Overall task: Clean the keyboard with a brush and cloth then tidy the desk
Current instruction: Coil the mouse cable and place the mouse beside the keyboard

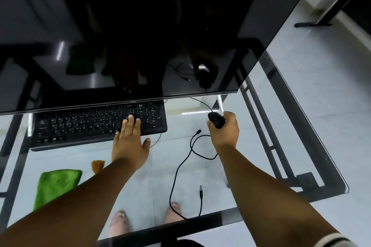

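A black keyboard lies on the glass desk under the dark monitor's lower edge. My left hand rests flat on the keyboard's right part, fingers straight on the keys. My right hand grips a black wired mouse to the right of the keyboard. A green cloth lies folded at the desk's front left. The brush's orange bristles show beside the cloth; my left forearm hides the rest of the brush.
A large dark monitor fills the upper view and overhangs the keyboard's back. A loose black cable loops across the desk between my arms, its plug near the front edge. My feet show through the glass.
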Available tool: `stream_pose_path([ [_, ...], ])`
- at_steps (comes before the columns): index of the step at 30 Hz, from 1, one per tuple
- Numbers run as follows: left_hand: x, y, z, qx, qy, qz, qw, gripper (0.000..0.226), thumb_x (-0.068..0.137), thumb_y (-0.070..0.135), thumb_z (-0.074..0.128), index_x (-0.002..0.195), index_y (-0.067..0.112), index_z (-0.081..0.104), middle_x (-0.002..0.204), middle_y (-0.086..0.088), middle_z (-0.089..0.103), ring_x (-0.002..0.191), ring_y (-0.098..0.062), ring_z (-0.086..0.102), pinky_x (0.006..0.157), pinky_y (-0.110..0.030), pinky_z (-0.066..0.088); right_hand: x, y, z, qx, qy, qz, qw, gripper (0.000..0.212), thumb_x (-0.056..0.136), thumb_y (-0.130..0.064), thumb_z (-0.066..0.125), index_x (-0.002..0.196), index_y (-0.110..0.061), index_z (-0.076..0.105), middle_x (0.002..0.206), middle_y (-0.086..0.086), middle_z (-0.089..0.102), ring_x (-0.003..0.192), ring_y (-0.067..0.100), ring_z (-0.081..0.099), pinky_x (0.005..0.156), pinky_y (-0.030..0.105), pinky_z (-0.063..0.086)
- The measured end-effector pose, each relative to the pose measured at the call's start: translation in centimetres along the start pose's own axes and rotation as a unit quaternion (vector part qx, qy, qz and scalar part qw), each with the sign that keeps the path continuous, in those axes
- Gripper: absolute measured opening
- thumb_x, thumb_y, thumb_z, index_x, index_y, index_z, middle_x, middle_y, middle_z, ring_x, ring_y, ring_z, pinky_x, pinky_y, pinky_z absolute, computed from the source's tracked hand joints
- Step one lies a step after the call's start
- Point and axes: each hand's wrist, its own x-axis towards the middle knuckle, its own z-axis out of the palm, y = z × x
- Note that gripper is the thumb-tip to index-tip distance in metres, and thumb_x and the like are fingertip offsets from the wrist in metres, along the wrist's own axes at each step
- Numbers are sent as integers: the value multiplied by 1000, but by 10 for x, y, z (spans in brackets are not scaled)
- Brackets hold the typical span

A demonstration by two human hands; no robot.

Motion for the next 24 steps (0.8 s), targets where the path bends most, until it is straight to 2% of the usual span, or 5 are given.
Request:
stream_pose_path([
  [10,-4,-18,6,16,-23,28,999,73,97,45,36,154,19,-4,158,3,-19,148,-17,-12,120,-38,4,25,-20,46,-31,14,-2,999,51,74,-20,78,115,-19,48,118,2,49,102,27,57,88,41,54],
  [14,-6,-19,8,16,-20,33,999,74,97,44,36,153,19,-5,157,4,-22,147,-16,-13,120,-37,3,29,-17,51,-50,15,-17,998,56,71,-24,81,116,-16,50,120,4,48,107,27,53,92,42,52],
  [16,-5,-20,8,18,-19,33,999,74,97,44,36,153,19,-6,157,4,-22,147,-16,-13,120,-37,2,27,-17,49,-66,18,-20,997,63,70,-33,82,121,-15,51,123,3,49,113,25,49,95,40,49],
  [19,-6,-20,8,22,-18,34,999,74,98,44,34,153,19,-8,156,4,-24,146,-15,-15,119,-36,0,20,-15,42,-114,38,-17,993,67,70,-46,76,126,-18,51,124,1,52,117,24,47,96,44,44],
  [24,-7,-19,8,15,-17,37,999,74,98,43,34,153,18,-9,156,4,-24,145,-14,-17,119,-35,-2,15,-6,39,-124,36,-21,991,57,74,-39,71,124,-16,55,118,4,52,111,28,50,93,45,44],
])
